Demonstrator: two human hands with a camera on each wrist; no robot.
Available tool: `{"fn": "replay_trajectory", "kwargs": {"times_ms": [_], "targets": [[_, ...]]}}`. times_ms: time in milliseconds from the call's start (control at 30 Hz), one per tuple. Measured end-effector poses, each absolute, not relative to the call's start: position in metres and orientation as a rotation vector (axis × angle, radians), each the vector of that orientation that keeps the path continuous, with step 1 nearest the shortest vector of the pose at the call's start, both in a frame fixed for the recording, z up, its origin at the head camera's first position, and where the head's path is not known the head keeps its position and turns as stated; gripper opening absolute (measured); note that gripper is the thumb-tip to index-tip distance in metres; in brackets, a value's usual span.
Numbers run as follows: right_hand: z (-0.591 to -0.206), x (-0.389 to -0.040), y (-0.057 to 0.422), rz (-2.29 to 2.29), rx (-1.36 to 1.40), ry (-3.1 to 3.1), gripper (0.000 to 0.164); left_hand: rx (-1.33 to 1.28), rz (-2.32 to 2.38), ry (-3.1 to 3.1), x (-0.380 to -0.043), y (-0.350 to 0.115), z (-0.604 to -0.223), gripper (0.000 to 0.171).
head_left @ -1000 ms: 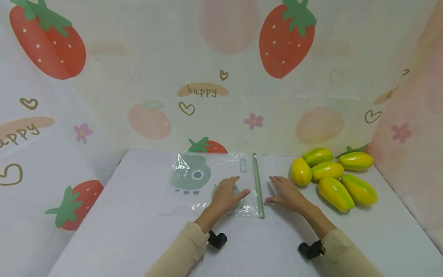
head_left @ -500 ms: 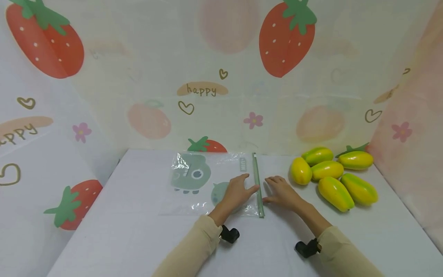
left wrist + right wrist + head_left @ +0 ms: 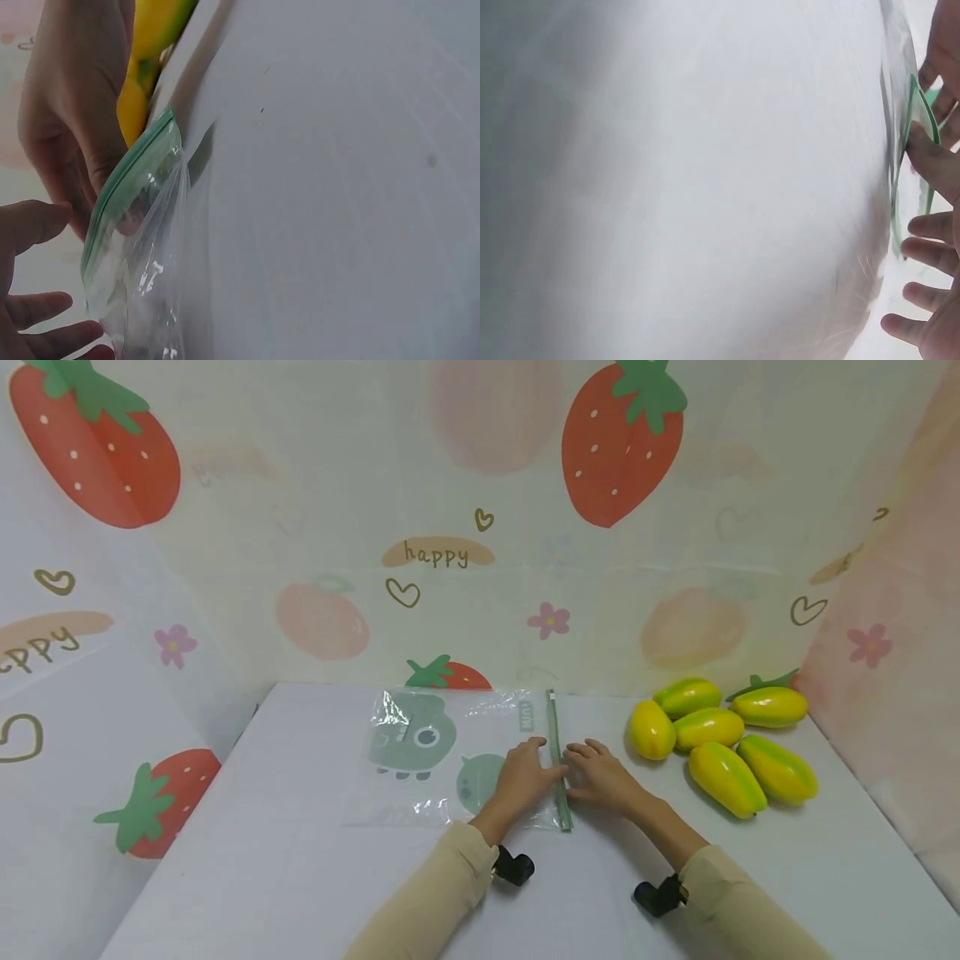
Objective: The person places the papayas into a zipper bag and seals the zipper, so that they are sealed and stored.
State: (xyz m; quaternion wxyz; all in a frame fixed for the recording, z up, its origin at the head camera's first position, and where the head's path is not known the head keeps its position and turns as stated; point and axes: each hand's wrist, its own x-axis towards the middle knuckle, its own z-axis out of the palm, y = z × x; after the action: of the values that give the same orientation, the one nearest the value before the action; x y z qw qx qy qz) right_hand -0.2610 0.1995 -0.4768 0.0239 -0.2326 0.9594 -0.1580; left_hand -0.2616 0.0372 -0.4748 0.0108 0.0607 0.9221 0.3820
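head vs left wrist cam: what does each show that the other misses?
Head only: the whole clear zip bag flat on the white table, its printed green characters, five yellow-green papayas grouped to the right, and the strawberry backdrop.

Left wrist only: the bag's green zip strip parted close up, with a right-hand fingertip inside the mouth.

Both: the left hand and the right hand meet at the zip edge; the left wrist view also catches part of a papaya.
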Motion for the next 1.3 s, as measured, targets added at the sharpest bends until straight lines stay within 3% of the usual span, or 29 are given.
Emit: {"fn": "replay_trajectory", "kwargs": {"times_ms": [433,833,1100,1300], "targets": [[-0.476,-0.258,0.195,-0.439,-0.765,2.985,0.059,0.137,1.007,2.988,-0.255,0.045,-0.472,0.061],[-0.474,-0.260,0.192,-0.339,-0.765,2.915,0.064,0.306,0.897,3.028,-0.256,0.041,-0.472,0.061],[-0.470,-0.258,0.192,-0.330,-0.788,2.914,0.064,0.481,0.566,3.094,-0.256,0.036,-0.475,0.029],[-0.469,-0.256,0.192,-0.322,-0.775,2.913,0.066,0.522,0.372,3.034,-0.257,0.034,-0.476,0.033]]}}
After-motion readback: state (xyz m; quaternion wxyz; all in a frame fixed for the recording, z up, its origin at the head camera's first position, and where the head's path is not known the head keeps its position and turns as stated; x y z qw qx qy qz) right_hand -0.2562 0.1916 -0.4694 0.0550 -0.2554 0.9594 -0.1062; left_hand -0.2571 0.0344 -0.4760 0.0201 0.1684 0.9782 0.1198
